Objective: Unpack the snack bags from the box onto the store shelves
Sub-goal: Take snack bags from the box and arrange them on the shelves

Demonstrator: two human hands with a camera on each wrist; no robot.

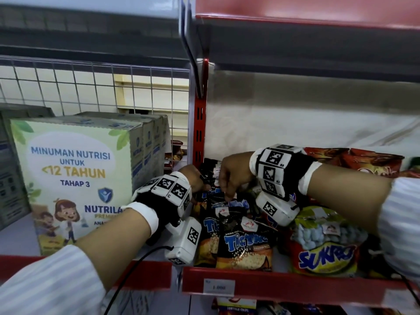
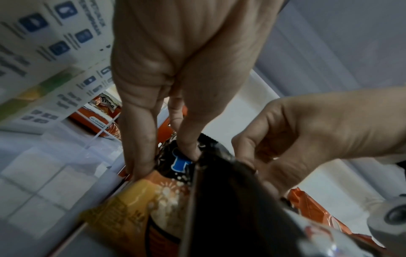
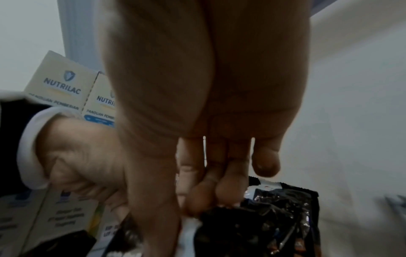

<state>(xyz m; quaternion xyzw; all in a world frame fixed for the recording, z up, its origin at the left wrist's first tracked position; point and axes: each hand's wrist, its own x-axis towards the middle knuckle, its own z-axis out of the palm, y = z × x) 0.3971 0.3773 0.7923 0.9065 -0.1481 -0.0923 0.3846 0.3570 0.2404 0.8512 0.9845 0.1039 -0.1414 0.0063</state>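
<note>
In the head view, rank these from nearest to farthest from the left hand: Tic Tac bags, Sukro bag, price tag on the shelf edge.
From the left hand:
1. Tic Tac bags, touching its fingers, just right.
2. Price tag, below on the red shelf edge.
3. Sukro bag, far right.

glossy foil snack bags; matt cardboard cartons.

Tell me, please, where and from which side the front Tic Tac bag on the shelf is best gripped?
Pinch the front Tic Tac bag by its crimped top seam, coming from above: it stands upright, its seam free, while neighbouring bags crowd both sides.
</note>
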